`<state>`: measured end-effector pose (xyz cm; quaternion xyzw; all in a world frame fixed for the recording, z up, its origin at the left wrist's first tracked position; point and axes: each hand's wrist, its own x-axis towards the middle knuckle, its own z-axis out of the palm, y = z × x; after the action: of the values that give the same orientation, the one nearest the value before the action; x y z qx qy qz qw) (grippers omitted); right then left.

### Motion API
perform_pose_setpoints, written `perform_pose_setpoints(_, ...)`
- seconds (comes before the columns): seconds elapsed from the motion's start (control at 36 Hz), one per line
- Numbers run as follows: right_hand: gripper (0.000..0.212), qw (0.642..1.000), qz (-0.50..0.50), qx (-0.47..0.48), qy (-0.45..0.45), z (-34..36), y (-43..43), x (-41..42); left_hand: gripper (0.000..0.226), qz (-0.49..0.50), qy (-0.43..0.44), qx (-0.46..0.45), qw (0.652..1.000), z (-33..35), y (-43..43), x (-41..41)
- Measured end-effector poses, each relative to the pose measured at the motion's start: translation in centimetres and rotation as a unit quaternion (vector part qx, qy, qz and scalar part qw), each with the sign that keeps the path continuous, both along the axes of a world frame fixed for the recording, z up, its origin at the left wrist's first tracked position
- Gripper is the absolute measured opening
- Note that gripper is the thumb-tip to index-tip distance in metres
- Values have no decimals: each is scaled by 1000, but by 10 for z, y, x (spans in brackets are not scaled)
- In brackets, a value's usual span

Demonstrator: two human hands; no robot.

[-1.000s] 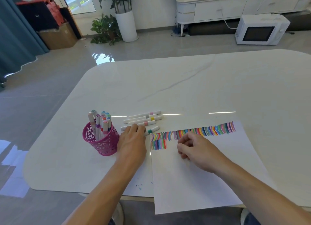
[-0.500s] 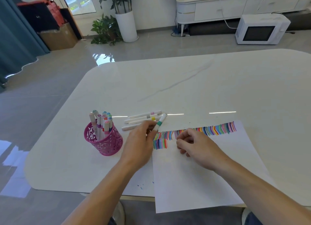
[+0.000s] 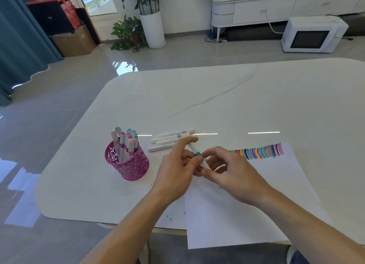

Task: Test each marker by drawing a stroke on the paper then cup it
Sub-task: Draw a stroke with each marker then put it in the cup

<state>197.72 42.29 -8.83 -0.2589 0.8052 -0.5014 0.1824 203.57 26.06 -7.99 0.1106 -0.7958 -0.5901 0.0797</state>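
A white marker with a green band (image 3: 197, 153) is held between both hands above the paper's top left corner. My left hand (image 3: 177, 169) pinches its upper part and my right hand (image 3: 229, 171) grips its lower end. The white paper (image 3: 256, 200) lies in front of me with a row of coloured strokes (image 3: 258, 152) along its top edge. A pink mesh cup (image 3: 128, 163) holding several markers stands left of my hands. Three white markers (image 3: 169, 138) lie side by side on the table behind my left hand.
The white table's (image 3: 237, 102) front edge runs under my forearms, and the paper hangs over it. Small blue ink specks (image 3: 169, 217) mark the table near the front edge. On the floor beyond are a white microwave (image 3: 314, 34) and potted plants (image 3: 150, 17).
My left hand picked the green-banded marker off the table and carried it right over the paper. My right hand lifted from the paper and took hold of the marker's lower end.
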Motion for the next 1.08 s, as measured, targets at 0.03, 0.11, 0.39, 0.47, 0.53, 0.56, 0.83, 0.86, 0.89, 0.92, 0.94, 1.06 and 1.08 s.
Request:
perform_pose_setpoints(0.03, 20, 1000, 0, 2, 8, 0, 0, 0, 33, 1, -1, 0, 1000, 0, 0, 0)
perform_pose_setpoints(0.11, 16, 999, -7, 17, 47, -3, 1, -1, 20, 0, -10, 8, 1000, -1, 0, 1)
perform_pose_setpoints(0.39, 7, 986, 2, 89, 142, -12, 6, -10, 21, -93, -34, -309, 946, -6, -14, 1)
perform_pose_setpoints(0.47, 4, 979, 14, 111, 173, -15, 8, -10, 22, -130, -31, -357, 924, -9, -14, 3)
perform_pose_setpoints(0.53, 10, 978, 10, 111, 177, -15, 7, -10, 21, -141, -21, -372, 917, -10, -14, 3)
perform_pose_setpoints(0.56, 15, 978, 6, 112, 176, -16, 7, -10, 21, -143, -14, -375, 916, -11, -15, 3)
perform_pose_setpoints(0.83, 40, 962, 27, 195, 191, -12, 4, -3, 20, -124, 37, -372, 919, -5, -16, 3)
perform_pose_setpoints(0.86, 41, 959, 26, 199, 199, -11, 4, -2, 20, -121, 37, -369, 921, -5, -16, 3)
perform_pose_setpoints(0.89, 43, 956, 25, 203, 208, -11, 3, -2, 20, -119, 37, -363, 924, -5, -16, 3)
perform_pose_setpoints(0.92, 44, 954, 23, 206, 216, -11, 3, -2, 20, -117, 39, -357, 926, -5, -16, 3)
perform_pose_setpoints(0.94, 45, 952, 21, 208, 222, -10, 3, -2, 21, -116, 42, -353, 928, -5, -16, 3)
perform_pose_setpoints(1.06, 49, 948, 16, 214, 235, -10, 3, -3, 23, -111, 51, -355, 927, -4, -16, 3)
perform_pose_setpoints(1.08, 49, 947, 15, 216, 238, -10, 3, -3, 23, -110, 53, -356, 927, -4, -16, 3)
